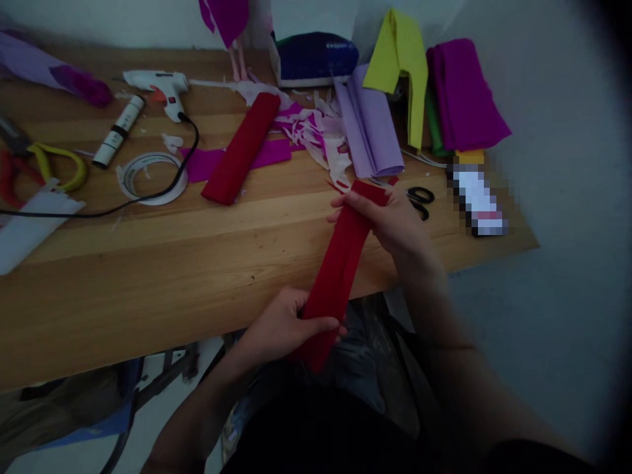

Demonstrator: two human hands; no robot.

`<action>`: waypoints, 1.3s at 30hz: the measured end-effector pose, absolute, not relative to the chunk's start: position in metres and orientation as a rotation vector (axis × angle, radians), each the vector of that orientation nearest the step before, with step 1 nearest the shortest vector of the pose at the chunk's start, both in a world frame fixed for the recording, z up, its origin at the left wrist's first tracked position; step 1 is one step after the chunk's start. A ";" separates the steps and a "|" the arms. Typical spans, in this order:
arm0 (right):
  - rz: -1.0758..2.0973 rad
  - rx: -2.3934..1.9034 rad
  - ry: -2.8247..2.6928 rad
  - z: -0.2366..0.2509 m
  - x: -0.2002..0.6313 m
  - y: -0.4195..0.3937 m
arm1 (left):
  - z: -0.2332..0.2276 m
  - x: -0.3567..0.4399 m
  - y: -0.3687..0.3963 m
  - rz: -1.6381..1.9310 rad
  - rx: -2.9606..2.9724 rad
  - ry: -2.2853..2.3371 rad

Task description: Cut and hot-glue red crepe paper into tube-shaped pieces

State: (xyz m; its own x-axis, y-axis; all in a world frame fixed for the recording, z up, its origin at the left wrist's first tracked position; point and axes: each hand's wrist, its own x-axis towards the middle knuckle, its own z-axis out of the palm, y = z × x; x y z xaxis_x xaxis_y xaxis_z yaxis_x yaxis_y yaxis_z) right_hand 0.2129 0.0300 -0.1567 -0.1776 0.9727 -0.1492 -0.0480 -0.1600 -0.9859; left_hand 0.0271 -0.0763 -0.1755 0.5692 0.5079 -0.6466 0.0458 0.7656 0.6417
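Observation:
A long folded strip of red crepe paper [332, 270] slants between my hands over the table's front edge. My left hand [291, 326] pinches its lower end, thumb on top. Around the upper end my right hand [390, 214] is closed, its thumb across the face and its fingers behind. Black-handled scissors [421, 195] lie just beyond the right hand, their blades partly hidden. Farther back, a second folded red paper roll [243, 148] rests on a flat magenta strip [205, 163].
White and magenta scraps [316, 131] lie mid-table. Behind are a glue gun [160, 82] with a black cord, a tape roll [129, 181], a marker [118, 131] and pliers [59, 164]. Lilac paper [372, 125], yellow paper [417, 72], magenta paper [467, 99] and a phone [478, 197] are right.

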 end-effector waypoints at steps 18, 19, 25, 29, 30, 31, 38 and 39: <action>1.976 -1.196 -1.177 -0.167 0.201 -0.037 | -0.172 0.032 -0.073 0.592 0.723 1.126; 1.967 -1.172 -1.204 -0.167 0.202 -0.036 | -0.172 0.033 -0.073 0.594 0.745 1.132; 1.872 -1.136 -1.319 -0.167 0.207 -0.028 | -0.173 0.034 -0.074 0.580 0.840 1.167; 1.808 -1.182 -1.365 -0.165 0.212 -0.025 | -0.172 0.035 -0.072 0.563 0.869 1.160; 1.796 -1.183 -1.382 -0.165 0.214 -0.024 | -0.171 0.035 -0.072 0.556 0.854 1.141; 1.793 -1.182 -1.399 -0.165 0.216 -0.023 | -0.171 0.035 -0.071 0.549 0.830 1.118; 1.750 -1.183 -1.482 -0.165 0.225 -0.016 | -0.173 0.034 -0.072 0.476 0.667 0.998; 1.739 -1.198 -1.468 -0.165 0.225 -0.016 | -0.172 0.034 -0.071 0.470 0.672 1.000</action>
State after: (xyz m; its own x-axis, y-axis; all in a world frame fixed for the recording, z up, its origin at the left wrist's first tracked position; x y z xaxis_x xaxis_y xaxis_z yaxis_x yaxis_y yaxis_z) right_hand 0.2250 -0.0160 -0.1650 -0.4421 0.8547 -0.2720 0.1247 -0.2418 -0.9623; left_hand 0.0338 -0.0715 -0.1722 0.4703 0.6414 -0.6061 -0.0580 0.7078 0.7040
